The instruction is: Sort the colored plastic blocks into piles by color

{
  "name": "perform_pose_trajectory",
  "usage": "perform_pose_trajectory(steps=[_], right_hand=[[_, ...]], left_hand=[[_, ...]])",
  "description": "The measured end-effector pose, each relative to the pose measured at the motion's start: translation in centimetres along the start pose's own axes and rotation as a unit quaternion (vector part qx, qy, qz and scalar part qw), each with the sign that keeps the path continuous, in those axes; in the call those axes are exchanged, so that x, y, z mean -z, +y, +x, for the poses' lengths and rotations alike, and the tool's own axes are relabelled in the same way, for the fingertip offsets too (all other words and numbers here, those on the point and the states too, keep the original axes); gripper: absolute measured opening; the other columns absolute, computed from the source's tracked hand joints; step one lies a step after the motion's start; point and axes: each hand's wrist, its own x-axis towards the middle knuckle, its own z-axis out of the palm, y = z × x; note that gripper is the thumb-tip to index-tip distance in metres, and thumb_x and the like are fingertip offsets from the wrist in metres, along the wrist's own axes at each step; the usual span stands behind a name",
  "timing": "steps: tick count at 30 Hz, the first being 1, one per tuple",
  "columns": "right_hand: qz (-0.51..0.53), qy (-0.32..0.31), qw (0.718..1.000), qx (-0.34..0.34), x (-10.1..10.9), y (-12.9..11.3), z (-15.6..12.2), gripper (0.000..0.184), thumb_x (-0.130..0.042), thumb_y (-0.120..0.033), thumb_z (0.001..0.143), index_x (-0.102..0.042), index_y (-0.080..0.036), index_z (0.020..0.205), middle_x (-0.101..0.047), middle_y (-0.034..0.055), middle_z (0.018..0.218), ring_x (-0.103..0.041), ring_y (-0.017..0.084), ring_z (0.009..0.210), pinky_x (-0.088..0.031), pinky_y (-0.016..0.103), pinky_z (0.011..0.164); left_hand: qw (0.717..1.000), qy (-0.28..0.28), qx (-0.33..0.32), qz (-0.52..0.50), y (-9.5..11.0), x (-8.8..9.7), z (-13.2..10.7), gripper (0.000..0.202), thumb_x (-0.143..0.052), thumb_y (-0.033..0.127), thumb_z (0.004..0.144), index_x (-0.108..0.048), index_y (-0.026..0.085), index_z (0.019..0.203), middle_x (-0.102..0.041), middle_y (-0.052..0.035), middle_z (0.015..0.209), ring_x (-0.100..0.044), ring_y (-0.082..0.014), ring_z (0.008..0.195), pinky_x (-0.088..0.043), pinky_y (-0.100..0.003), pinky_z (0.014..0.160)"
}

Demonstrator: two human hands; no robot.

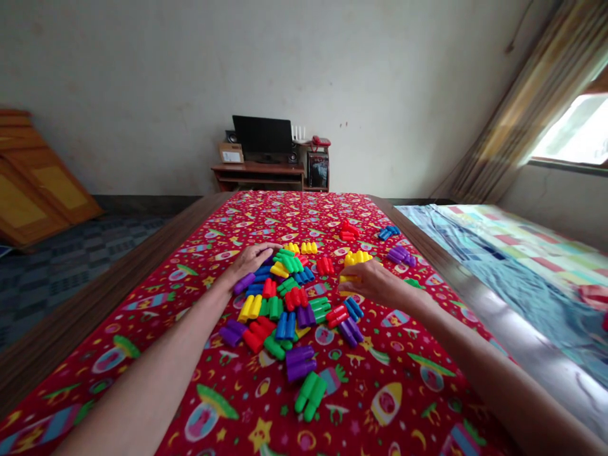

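Red cloth (228,405) bearing blocks (285,304): left hand (249,258) flat, open on their far edge; right hand (373,282) pinching yellow block (348,278).

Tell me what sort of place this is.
Probably a room in a home: what looks like a bed beside the table, a desk with a monitor, and a curtained window.

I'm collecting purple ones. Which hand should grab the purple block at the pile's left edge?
Left, probably. The left hand lies flat on the pile, just beside the purple block, and seems to hold nothing. The right hand is across the pile and pinches a yellow block.
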Motion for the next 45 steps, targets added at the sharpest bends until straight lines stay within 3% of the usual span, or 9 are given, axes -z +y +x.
perform_pose_trajectory(steps=[4,8,14,20,25,33,38,45], right_hand=[[-0.033,0.04,0.998,-0.032,-0.1,0.1,0.4,0.023,-0.047,-0.024,0.095,-0.066,-0.014,0.089,-0.065,0.0035,0.07,-0.051,0.01,0.057,-0.032,0.022,0.056],[-0.102,0.105,0.984,-0.098,0.4,2.1,0.6,0.023,-0.048,-0.016,0.09,-0.069,-0.014,0.1,-0.07,0.0081,0.084,-0.059,0.014,0.069,-0.036,0.023,0.062],[-0.152,0.077,0.969,-0.18,2.8,3.6,-0.4,0.024,-0.054,-0.031,0.089,-0.073,-0.018,0.094,-0.071,0.0064,0.077,-0.059,0.015,0.065,-0.033,0.024,0.057],[-0.083,-0.004,0.987,-0.134,2.3,4.5,-0.4,0.023,-0.06,-0.034,0.087,-0.074,-0.018,0.094,-0.07,0.004,0.076,-0.055,0.011,0.06,-0.031,0.022,0.055],[-0.12,-0.003,0.983,-0.137,1.4,4.4,-0.1,0.026,-0.057,-0.037,0.09,-0.074,-0.017,0.089,-0.068,0.0046,0.073,-0.053,0.011,0.057,-0.028,0.023,0.054],[-0.191,0.044,0.975,-0.108,1.4,3.3,-0.3,0.021,-0.055,-0.031,0.091,-0.07,-0.02,0.101,-0.069,0.0073,0.095,-0.062,0.017,0.081,-0.037,0.026,0.065],[-0.254,0.01,0.966,-0.045,-0.9,1.3,0.4,0.016,-0.054,-0.025,0.092,-0.068,-0.016,0.092,-0.065,0.011,0.097,-0.057,0.023,0.091,-0.041,0.031,0.073],[-0.329,0.009,0.944,0.013,-3.2,1.6,0.9,0.018,-0.044,-0.011,0.093,-0.062,-0.014,0.093,-0.06,0.0125,0.095,-0.05,0.024,0.093,-0.04,0.036,0.078]], left_hand=[[1.0,0.0,0.0,-0.004,-0.1,0.0,-0.1,0.065,-0.048,0.066,0.075,-0.071,0.017,0.11,-0.075,-0.0078,0.104,-0.068,-0.0277,0.097,-0.053,-0.035,0.088],[1.0,0.002,0.001,-0.008,-0.2,-0.1,-0.1,0.064,-0.048,0.066,0.075,-0.071,0.017,0.11,-0.075,-0.0074,0.102,-0.068,-0.0274,0.097,-0.054,-0.035,0.088],[1.0,0.007,-0.001,-0.014,-0.3,-0.1,0.0,0.062,-0.05,0.066,0.075,-0.072,0.018,0.108,-0.075,-0.0075,0.103,-0.068,-0.028,0.098,-0.053,-0.036,0.088],[1.0,0.008,0.003,-0.014,-0.4,-0.2,0.1,0.065,-0.049,0.067,0.073,-0.071,0.017,0.107,-0.073,-0.0092,0.111,-0.067,-0.0288,0.103,-0.051,-0.037,0.093],[1.0,0.01,0.008,-0.007,-0.1,-0.1,0.0,0.068,-0.048,0.07,0.071,-0.071,0.017,0.106,-0.071,-0.009,0.115,-0.065,-0.0292,0.105,-0.05,-0.038,0.095],[1.0,0.007,0.01,-0.013,0.3,-0.1,-0.1,0.068,-0.049,0.071,0.071,-0.072,0.017,0.105,-0.072,-0.0092,0.113,-0.066,-0.0288,0.104,-0.051,-0.037,0.092],[1.0,0.009,0.011,-0.009,0.4,-0.1,-0.2,0.066,-0.049,0.068,0.072,-0.072,0.017,0.106,-0.072,-0.0097,0.112,-0.066,-0.0288,0.103,-0.051,-0.038,0.093],[1.0,0.01,0.005,-0.008,0.6,0.0,-0.1,0.065,-0.05,0.07,0.07,-0.073,0.018,0.1,-0.073,-0.01,0.111,-0.066,-0.0298,0.104,-0.05,-0.039,0.095]])
